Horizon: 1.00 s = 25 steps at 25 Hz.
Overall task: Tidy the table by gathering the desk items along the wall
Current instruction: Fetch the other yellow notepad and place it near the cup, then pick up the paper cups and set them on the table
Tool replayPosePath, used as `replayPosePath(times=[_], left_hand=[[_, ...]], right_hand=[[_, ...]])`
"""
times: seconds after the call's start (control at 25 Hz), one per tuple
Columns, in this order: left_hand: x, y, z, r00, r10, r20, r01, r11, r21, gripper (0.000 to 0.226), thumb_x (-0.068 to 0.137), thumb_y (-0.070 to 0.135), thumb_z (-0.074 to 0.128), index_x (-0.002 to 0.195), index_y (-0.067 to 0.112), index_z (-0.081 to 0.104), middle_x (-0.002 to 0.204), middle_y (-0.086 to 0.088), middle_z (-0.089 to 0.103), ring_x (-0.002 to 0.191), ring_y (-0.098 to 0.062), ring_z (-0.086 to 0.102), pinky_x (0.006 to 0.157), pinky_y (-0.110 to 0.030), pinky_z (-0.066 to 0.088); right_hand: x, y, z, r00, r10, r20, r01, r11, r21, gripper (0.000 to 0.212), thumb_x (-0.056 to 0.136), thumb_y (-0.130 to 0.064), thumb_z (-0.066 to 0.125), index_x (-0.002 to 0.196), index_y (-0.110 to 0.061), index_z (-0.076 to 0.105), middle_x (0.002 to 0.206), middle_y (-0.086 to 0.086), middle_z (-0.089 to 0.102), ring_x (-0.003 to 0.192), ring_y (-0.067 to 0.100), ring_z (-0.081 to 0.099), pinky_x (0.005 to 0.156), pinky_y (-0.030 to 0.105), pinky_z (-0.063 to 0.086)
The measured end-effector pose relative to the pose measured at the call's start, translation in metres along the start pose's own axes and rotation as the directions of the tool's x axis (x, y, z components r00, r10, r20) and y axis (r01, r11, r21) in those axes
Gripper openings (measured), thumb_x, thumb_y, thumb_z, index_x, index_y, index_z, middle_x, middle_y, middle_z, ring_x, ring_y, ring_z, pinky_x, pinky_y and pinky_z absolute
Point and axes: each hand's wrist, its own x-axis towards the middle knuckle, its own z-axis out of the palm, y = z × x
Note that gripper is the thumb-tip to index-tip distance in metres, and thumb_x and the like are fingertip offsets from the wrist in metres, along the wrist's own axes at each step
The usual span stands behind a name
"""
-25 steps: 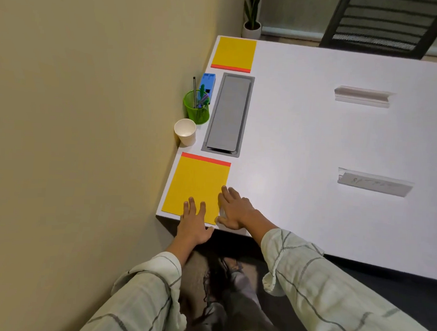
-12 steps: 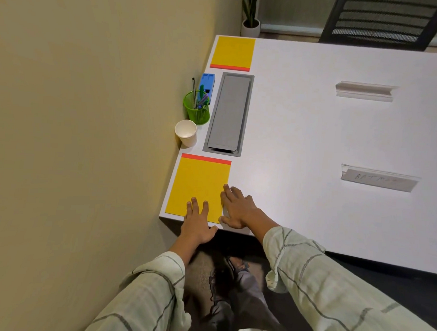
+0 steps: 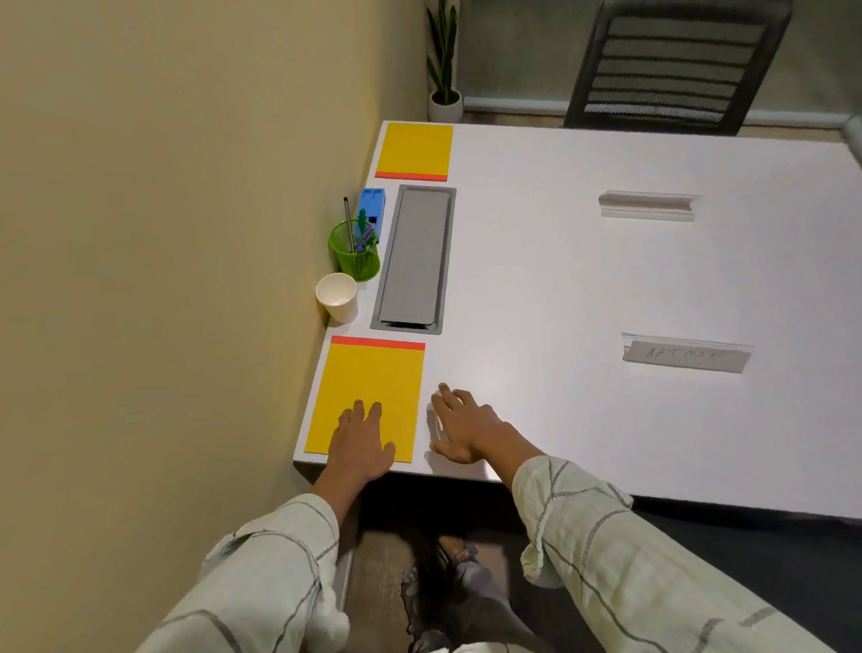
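A yellow notepad with a red top strip (image 3: pixel 370 388) lies at the near left corner of the white table (image 3: pixel 596 285), against the wall. My left hand (image 3: pixel 361 445) rests flat on its near edge, fingers apart. My right hand (image 3: pixel 468 425) lies flat on the table just right of the pad, holding nothing. Along the wall beyond stand a white paper cup (image 3: pixel 338 297), a green pen holder (image 3: pixel 355 250) with pens, a blue box (image 3: pixel 371 212) and a second yellow notepad (image 3: pixel 414 150).
A grey cable hatch (image 3: pixel 415 258) is set into the table beside the cup and holder. Two clear name stands (image 3: pixel 685 353) (image 3: pixel 647 205) sit out on the right. A black chair (image 3: pixel 677 59) and a potted plant (image 3: pixel 445 57) stand beyond the far edge.
My right hand has shifted a little right, off the notepad's edge. The left hand stays on the pad. The view has tilted slightly.
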Motion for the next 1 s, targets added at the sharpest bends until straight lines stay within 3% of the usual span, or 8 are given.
replayPosePath(times=[0.48, 0.56, 0.68, 0.76, 0.84, 0.88, 1.0], left_hand=[[0.027, 0.039, -0.073, 0.988, 0.105, -0.116, -0.108, 0.994, -0.017, 0.081, 0.091, 0.034, 0.059, 0.153, 0.009, 0.014, 0.153, -0.019, 0.033, 0.139, -0.037, 0.035, 0.105, -0.045, 0.044], [0.033, 0.034, -0.081, 0.989, 0.077, -0.123, -0.086, 0.994, -0.068, 0.084, 0.09, 0.031, 0.062, 0.153, 0.008, 0.012, 0.143, -0.019, 0.047, 0.128, -0.036, 0.049, 0.097, -0.043, 0.052], [0.045, 0.026, -0.091, 0.987, 0.026, -0.158, -0.046, 0.991, -0.129, 0.086, 0.088, 0.024, 0.064, 0.153, 0.009, 0.01, 0.108, -0.014, 0.064, 0.094, -0.026, 0.064, 0.071, -0.033, 0.058], [0.058, 0.023, -0.099, 0.984, -0.027, -0.174, -0.005, 0.983, -0.181, 0.089, 0.087, 0.02, 0.065, 0.153, 0.009, 0.006, 0.091, -0.01, 0.06, 0.075, -0.02, 0.06, 0.058, -0.028, 0.051], [0.072, 0.02, -0.107, 0.978, -0.077, -0.196, 0.032, 0.975, -0.222, 0.094, 0.085, 0.016, 0.066, 0.154, 0.01, 0.003, 0.095, -0.012, 0.059, 0.067, -0.016, 0.054, 0.054, -0.026, 0.047], [0.08, 0.02, -0.111, 0.975, -0.105, -0.196, 0.056, 0.969, -0.243, 0.096, 0.084, 0.016, 0.067, 0.154, 0.011, 0.002, 0.104, -0.015, 0.06, 0.07, -0.018, 0.055, 0.055, -0.027, 0.046], [0.105, 0.018, -0.122, 0.972, -0.159, -0.17, 0.106, 0.954, -0.282, 0.093, 0.085, 0.018, 0.068, 0.154, 0.011, 0.006, 0.127, -0.021, 0.054, 0.102, -0.034, 0.061, 0.071, -0.034, 0.048]], right_hand=[[-0.025, -0.002, -0.043, 0.982, 0.126, -0.142, -0.114, 0.989, 0.09, 0.087, 0.096, -0.049, 0.051, 0.157, -0.012, 0.0, 0.166, 0.011, -0.005, 0.151, 0.035, 0.009, 0.112, 0.058, 0.03], [-0.018, -0.003, -0.044, 0.985, 0.109, -0.133, -0.098, 0.991, 0.093, 0.088, 0.096, -0.049, 0.051, 0.157, -0.012, -0.001, 0.166, 0.012, -0.005, 0.151, 0.036, 0.009, 0.112, 0.059, 0.03], [0.002, -0.006, -0.054, 0.986, 0.081, -0.145, -0.067, 0.993, 0.097, 0.087, 0.097, -0.049, 0.051, 0.157, -0.012, -0.001, 0.166, 0.013, -0.004, 0.151, 0.037, 0.01, 0.113, 0.059, 0.028], [0.02, -0.005, -0.065, 0.986, 0.056, -0.157, -0.037, 0.992, 0.124, 0.086, 0.096, -0.049, 0.051, 0.157, -0.013, 0.001, 0.166, 0.013, -0.002, 0.15, 0.038, 0.01, 0.113, 0.06, 0.027], [0.037, -0.003, -0.073, 0.986, 0.034, -0.161, -0.011, 0.99, 0.139, 0.086, 0.096, -0.048, 0.052, 0.157, -0.014, 0.003, 0.166, 0.013, -0.001, 0.15, 0.039, 0.011, 0.113, 0.061, 0.028], [0.045, -0.001, -0.078, 0.987, 0.026, -0.158, -0.002, 0.989, 0.148, 0.086, 0.096, -0.048, 0.053, 0.157, -0.014, 0.003, 0.166, 0.012, 0.0, 0.15, 0.039, 0.012, 0.113, 0.06, 0.028], [0.066, 0.008, -0.089, 0.991, 0.011, -0.131, 0.012, 0.985, 0.173, 0.086, 0.096, -0.048, 0.053, 0.157, -0.016, 0.002, 0.166, 0.012, 0.002, 0.15, 0.04, 0.012, 0.114, 0.06, 0.028]])
